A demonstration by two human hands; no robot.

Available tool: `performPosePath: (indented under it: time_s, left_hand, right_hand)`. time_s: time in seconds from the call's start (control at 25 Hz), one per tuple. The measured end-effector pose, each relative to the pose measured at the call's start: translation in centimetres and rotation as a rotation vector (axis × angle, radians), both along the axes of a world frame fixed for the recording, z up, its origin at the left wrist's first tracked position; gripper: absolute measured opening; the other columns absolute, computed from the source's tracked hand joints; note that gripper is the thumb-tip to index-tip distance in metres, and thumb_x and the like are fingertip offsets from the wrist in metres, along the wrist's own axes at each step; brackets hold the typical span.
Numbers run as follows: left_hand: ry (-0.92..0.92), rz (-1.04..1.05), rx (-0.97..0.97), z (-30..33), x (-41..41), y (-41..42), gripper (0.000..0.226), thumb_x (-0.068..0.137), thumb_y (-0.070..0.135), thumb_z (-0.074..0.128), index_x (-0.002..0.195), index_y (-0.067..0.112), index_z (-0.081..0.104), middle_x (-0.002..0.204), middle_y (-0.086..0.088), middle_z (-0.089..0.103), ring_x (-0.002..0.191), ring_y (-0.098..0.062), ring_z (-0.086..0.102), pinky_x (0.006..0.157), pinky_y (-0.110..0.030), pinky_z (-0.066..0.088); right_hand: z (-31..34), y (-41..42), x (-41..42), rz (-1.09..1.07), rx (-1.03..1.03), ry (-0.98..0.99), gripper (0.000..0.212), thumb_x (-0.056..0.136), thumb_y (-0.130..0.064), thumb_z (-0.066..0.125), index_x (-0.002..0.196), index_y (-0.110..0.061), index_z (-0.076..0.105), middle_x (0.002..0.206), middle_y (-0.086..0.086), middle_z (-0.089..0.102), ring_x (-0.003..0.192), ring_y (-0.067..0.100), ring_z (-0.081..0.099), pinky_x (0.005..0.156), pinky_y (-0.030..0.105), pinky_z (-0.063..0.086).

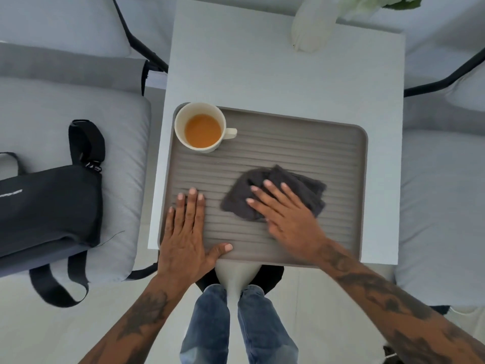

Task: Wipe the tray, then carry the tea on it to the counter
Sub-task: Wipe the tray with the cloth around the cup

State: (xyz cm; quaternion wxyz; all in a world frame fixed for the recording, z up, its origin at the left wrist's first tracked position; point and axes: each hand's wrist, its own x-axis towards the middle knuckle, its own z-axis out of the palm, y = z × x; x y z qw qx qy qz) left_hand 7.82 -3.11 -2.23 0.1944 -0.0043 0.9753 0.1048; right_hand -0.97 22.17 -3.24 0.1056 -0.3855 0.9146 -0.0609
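**Cloth pressed to the ribbed tray, tea cup in the far left corner**

A grey ribbed tray (341, 158) lies on a white square bench (262, 69), its near edge reaching just past the bench's near edge. In the tray's far left corner stands a cream cup of tea (200, 127), upright, with amber liquid inside and its handle pointing right.

The right hand (286, 219) lies flat and open on a crumpled dark grey cloth (296, 185), fingers spread and pressing it onto the tray's ribs right of centre. The cloth is partly covered by the hand; its far and right folds show beyond the fingertips. The left hand (183, 237) also lies flat and open, palm down on the tray's near left part, fingers together and pointing away, thumb stretched out along the near rim. It grips nothing. The two hands are near each other but apart, and the cup stands well clear of both.

Both forearms are bare and tattooed. Below the bench edge show blue jeans (236, 324). To the left, a black bag (47, 206) with straps rests on a pale grey cushioned seat (123, 122). At the bench's far edge stands a white vase (312, 24), cut off by the frame.
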Motion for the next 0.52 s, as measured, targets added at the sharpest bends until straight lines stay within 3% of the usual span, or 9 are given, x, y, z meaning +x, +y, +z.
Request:
performPosePath:
  time_s: [0.2,0.4,0.52]
  left_hand:
    - [0.016,0.008,-0.003,0.1,0.0,0.0,0.114,0.081,0.086,0.029,0.158,0.004,0.011,0.168,-0.015,0.004,0.155,-0.032,0.002,0.123,-0.052,0.012]
    - [0.019,-0.001,-0.013,-0.1,0.1,0.0,0.116,0.08,0.087,0.028,0.158,0.003,0.012,0.167,-0.016,0.006,0.155,-0.033,0.004,0.123,-0.052,0.012]
    - [0.008,-0.003,-0.007,-0.3,0.1,-0.1,0.117,0.079,0.089,0.024,0.158,0.004,0.011,0.168,-0.015,0.004,0.155,-0.032,0.002,0.124,-0.052,0.012]
  right_hand:
    - [0.6,6.9,0.6,-0.079,0.028,-0.002,0.056,0.098,-0.018,0.036,0.154,-0.02,0.028,0.161,0.004,0.029,0.151,0.03,0.02,0.114,0.058,0.029]
    - [-0.1,-3.8,1.8,0.102,-0.046,-0.006,0.061,0.091,-0.021,0.047,0.151,-0.02,0.038,0.16,0.004,0.033,0.149,0.033,0.024,0.119,0.055,0.021]
    - [0.3,-4.7,1.9,0.177,-0.018,-0.054,0.061,0.095,-0.023,0.045,0.154,-0.022,0.031,0.164,0.001,0.024,0.152,0.029,0.015,0.122,0.053,0.018]
